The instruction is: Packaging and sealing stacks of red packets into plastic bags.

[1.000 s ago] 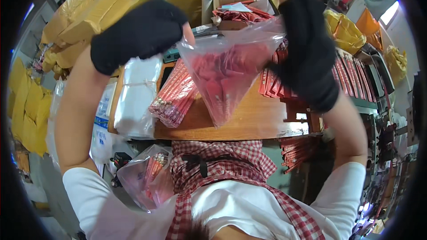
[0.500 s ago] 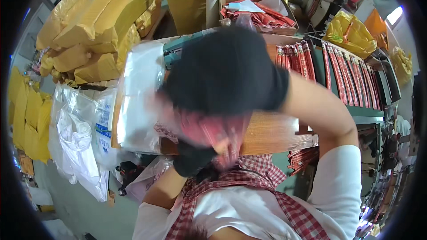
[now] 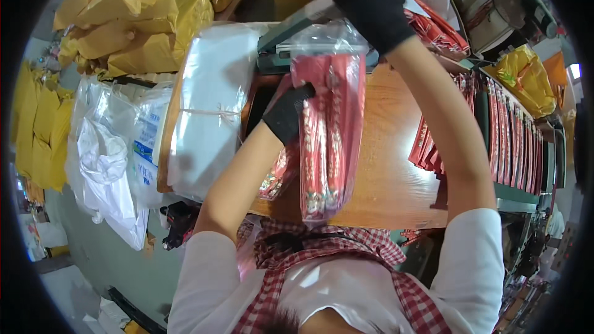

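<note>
My left hand (image 3: pixel 289 113), in a black glove, grips the left side of a clear plastic bag (image 3: pixel 333 133) packed with red printed packets. The bag hangs upright over the table's front part, its clear top lying at a grey-green bag sealer (image 3: pixel 272 62). The sealer's long arm (image 3: pixel 303 21) is raised at a slant. My right hand (image 3: pixel 374 6), also gloved in black, is at the upper end of that arm; its fingers are blurred at the picture's top, so their grip cannot be made out. Another red packet (image 3: pixel 276 176) lies partly hidden behind my left wrist.
A stack of clear bags (image 3: pixel 210 93), tied with string, lies left of the sealer. Red packets (image 3: pixel 510 136) stand in a row in a dark rack at the right. Yellow wrapped parcels (image 3: pixel 136 18) pile up at the back left. The wooden tabletop (image 3: pixel 390 148) shows between.
My right hand has swung from in front of my chest up and away to the sealer's arm. My left hand has carried the bag of red packets forward to the sealer. The view has shifted.
</note>
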A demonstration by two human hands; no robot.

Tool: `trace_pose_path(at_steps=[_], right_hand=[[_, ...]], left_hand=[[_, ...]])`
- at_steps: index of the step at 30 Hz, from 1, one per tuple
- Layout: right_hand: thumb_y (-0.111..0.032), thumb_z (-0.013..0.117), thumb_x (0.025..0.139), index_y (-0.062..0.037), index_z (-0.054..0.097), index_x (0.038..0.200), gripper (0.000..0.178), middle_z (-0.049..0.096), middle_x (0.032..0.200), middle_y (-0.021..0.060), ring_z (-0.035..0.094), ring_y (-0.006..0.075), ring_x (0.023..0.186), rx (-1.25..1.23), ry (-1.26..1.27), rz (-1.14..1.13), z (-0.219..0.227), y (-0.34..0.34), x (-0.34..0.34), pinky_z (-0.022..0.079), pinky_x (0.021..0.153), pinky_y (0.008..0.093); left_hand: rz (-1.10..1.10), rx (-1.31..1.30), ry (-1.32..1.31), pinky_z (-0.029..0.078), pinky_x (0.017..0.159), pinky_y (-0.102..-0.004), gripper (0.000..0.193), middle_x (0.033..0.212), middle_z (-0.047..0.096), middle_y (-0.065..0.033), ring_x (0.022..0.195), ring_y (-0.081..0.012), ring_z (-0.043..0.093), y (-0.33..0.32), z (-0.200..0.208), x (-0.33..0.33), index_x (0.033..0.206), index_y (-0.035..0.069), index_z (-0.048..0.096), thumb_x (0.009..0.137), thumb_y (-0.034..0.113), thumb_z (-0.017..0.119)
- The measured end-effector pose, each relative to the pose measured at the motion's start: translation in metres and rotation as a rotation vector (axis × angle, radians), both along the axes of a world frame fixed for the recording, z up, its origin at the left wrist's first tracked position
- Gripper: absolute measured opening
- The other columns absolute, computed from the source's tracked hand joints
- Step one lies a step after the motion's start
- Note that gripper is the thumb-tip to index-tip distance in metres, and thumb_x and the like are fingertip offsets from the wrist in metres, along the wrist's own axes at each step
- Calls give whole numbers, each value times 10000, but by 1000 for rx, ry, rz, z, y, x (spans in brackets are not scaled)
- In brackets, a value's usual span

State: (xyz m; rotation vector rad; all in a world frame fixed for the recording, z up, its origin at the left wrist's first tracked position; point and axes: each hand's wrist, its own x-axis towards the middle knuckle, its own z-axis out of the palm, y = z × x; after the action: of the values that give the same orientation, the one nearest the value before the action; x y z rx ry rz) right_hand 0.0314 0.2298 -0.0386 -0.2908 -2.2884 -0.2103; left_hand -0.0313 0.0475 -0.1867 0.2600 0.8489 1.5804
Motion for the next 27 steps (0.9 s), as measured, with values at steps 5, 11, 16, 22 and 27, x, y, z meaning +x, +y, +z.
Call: trace_pose_path(at_steps=[5,11,16,22,27], right_hand=[[-209,586,861,-106,580,1023,192,582,978,147,569,351,928,-305,-9,-327,-160,68,48,474,761,441],[-81,557,889,-61,519,1167,282,568,1075,179,583,356,961,-390,376,-135,-203,70,27,487,801,409],[-64,567,868,-68,498,1213,352,563,1111,177,588,352,957,-369,386,-120,-212,73,31,494,800,395],[-146,614,861,-75,453,1279,454,550,1148,161,578,330,1000,-504,339,-107,-181,52,51,479,842,373],[-251,803,704,-20,309,1381,870,519,1250,100,495,193,1150,-1662,424,341,-211,-55,119,424,957,335]], left_hand=[[-50,-44,28,545,774,-344,305,974,671,-93,859,-206,664,24,-17,-23,1093,22,603,813,133,656],[-149,-159,119,531,811,-327,299,1001,676,-101,875,-194,664,32,-20,-40,1097,27,606,835,165,638],[-146,-216,78,546,787,-334,303,984,679,-98,860,-194,668,32,-17,-38,1101,21,599,834,159,636],[-156,-212,107,544,782,-332,303,966,680,-94,853,-194,668,33,-13,-30,1088,26,606,828,173,658],[28,-22,204,528,782,-310,333,975,663,-50,864,-165,647,5,-28,-1,1116,56,599,801,103,694]])
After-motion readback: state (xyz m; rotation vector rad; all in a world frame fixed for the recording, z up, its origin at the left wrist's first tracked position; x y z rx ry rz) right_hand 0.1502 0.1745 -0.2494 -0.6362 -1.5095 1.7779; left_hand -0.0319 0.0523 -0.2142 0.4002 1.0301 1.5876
